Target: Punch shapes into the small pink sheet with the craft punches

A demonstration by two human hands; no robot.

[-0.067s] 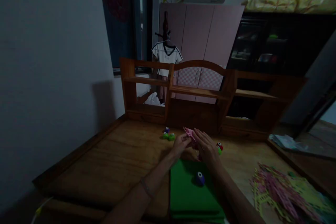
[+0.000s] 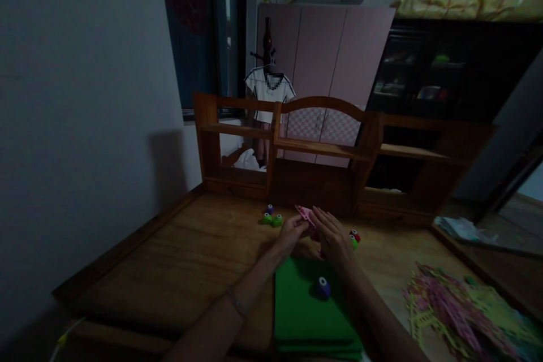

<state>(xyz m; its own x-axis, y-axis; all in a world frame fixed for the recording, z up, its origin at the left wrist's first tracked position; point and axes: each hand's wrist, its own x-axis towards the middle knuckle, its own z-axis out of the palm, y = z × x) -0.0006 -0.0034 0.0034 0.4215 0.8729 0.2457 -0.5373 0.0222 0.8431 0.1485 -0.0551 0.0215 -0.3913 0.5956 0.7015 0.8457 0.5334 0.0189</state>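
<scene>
Both hands, left hand point(image 2: 292, 231) and right hand point(image 2: 333, 237), pinching pink paper point(image 2: 306, 215) just above worktop point(image 2: 190, 260), fingers clamped on it. Probably light, floppy, tears easy; best gripped at edges.

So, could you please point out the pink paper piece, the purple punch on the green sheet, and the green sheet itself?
pink paper piece point(image 2: 306, 214), head view, its upper part above the hands
purple punch point(image 2: 322, 288), head view, its top
green sheet point(image 2: 297, 311), head view, bare left part
</scene>
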